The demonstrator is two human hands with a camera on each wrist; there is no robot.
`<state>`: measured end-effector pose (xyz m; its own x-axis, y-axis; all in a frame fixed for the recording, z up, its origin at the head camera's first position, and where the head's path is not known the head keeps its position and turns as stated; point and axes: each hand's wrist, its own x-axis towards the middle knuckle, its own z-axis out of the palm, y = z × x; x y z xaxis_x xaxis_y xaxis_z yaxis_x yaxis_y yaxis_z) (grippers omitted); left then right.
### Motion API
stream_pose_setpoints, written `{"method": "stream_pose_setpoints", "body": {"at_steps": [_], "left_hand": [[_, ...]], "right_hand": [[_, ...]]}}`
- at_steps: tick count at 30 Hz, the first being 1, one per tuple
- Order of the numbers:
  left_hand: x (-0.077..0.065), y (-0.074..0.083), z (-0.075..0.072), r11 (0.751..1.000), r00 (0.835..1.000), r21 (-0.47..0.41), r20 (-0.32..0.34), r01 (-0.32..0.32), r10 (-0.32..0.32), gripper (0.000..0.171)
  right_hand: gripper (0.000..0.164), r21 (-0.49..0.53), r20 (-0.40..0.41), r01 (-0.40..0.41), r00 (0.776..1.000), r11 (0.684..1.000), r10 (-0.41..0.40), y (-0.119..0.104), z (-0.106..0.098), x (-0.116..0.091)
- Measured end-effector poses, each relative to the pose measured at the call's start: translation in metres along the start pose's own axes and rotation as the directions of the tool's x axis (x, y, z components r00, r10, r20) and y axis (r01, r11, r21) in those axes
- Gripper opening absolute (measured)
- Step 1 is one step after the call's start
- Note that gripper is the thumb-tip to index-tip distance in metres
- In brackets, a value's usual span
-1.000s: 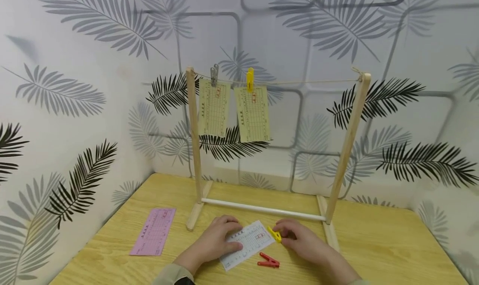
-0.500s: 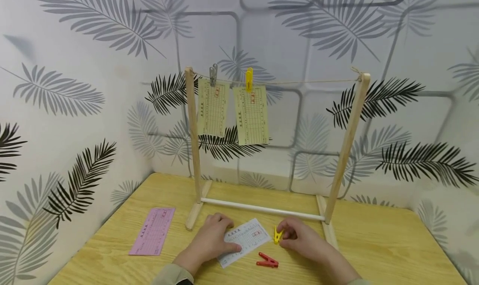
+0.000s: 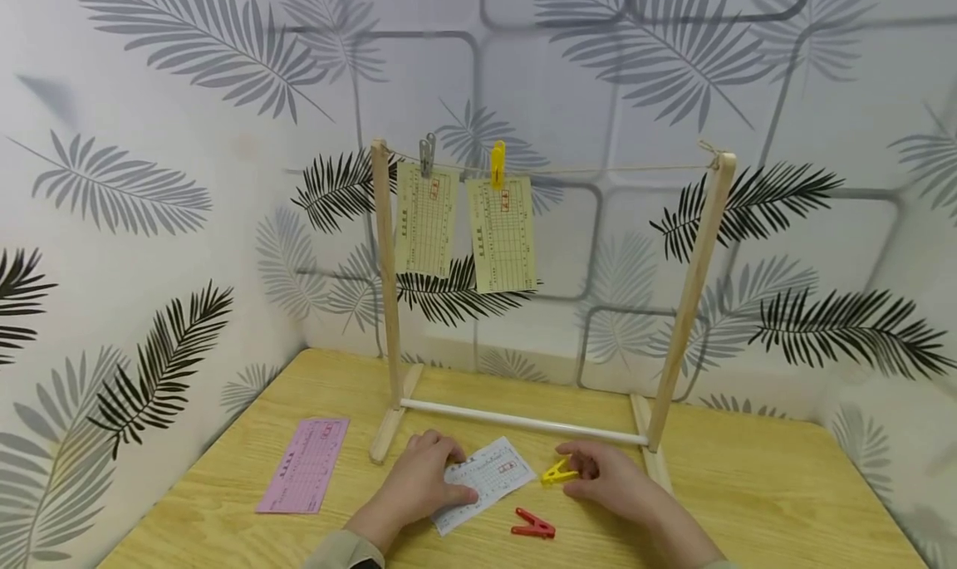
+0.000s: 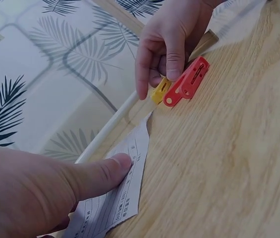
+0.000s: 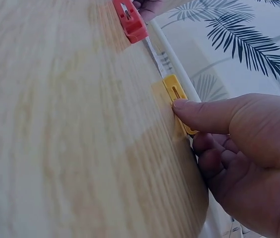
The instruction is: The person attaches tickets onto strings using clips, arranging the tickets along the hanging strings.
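My left hand (image 3: 426, 476) holds a white printed paper slip (image 3: 493, 475), its thumb lying on top of the sheet. In the left wrist view the paper (image 4: 130, 186) tilts up from the table, and the fingers are partly hidden. To the right of the slip, my right hand (image 3: 609, 478) pinches a yellow clothespin (image 3: 556, 472) between thumb and fingers. The right wrist view has the thumb on that clothespin (image 5: 172, 87), close to the tabletop. A red clothespin (image 3: 534, 525) lies on the table, in front of and between the hands.
A wooden frame (image 3: 691, 303) with a string (image 3: 613, 169) stands behind the hands. Two yellow-green slips (image 3: 426, 228) hang there, under a grey clothespin (image 3: 427, 155) and another yellow clothespin (image 3: 498, 165). A pink slip (image 3: 305, 465) lies on the left side of the table (image 3: 785, 502).
The yellow clothespin has turned in my right hand and now points left, a little apart from the paper. The white slip has shifted slightly left with my left hand.
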<state>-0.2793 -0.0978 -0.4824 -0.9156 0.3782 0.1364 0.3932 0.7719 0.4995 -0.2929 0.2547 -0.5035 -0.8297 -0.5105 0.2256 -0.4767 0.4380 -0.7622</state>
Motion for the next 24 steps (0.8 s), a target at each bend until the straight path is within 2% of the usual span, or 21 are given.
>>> {"method": "stream_pose_setpoints", "body": {"at_steps": [2,5,8,11,13,16,24], "left_hand": [[0.001,-0.001,0.000,1.000,1.000,-0.011,0.006,-0.010,0.010,0.047],[0.002,-0.001,-0.001,0.999,1.000,-0.043,0.011,-0.029,0.029,0.041],[0.003,-0.001,-0.002,0.996,0.999,-0.085,0.019,-0.031,0.033,0.039],[0.003,-0.002,-0.001,0.993,0.999,-0.118,0.038,-0.011,0.015,0.044],[0.003,-0.003,-0.001,0.991,0.999,-0.135,0.046,0.002,0.004,0.052],[0.004,-0.005,-0.001,0.987,0.998,-0.161,0.061,0.025,-0.016,0.061],[0.004,-0.008,-0.004,0.965,0.997,-0.259,0.077,0.039,-0.020,0.054]], "right_hand": [[0.040,-0.009,0.003,-0.014,1.000,1.000,0.014,-0.001,0.000,0.001],[0.035,0.005,0.007,-0.098,0.995,0.995,0.098,-0.016,-0.002,0.001],[0.031,0.005,0.018,-0.132,0.991,0.991,0.132,-0.024,-0.002,0.001],[0.030,0.003,0.022,-0.127,0.992,0.992,0.127,-0.023,-0.003,0.000],[0.030,0.001,0.022,-0.085,0.996,0.996,0.085,-0.015,-0.004,-0.001],[0.033,0.020,0.022,-0.072,0.997,0.997,0.072,-0.011,-0.007,-0.002],[0.030,0.035,0.038,-0.168,0.985,0.985,0.167,-0.025,-0.011,-0.004]]}}
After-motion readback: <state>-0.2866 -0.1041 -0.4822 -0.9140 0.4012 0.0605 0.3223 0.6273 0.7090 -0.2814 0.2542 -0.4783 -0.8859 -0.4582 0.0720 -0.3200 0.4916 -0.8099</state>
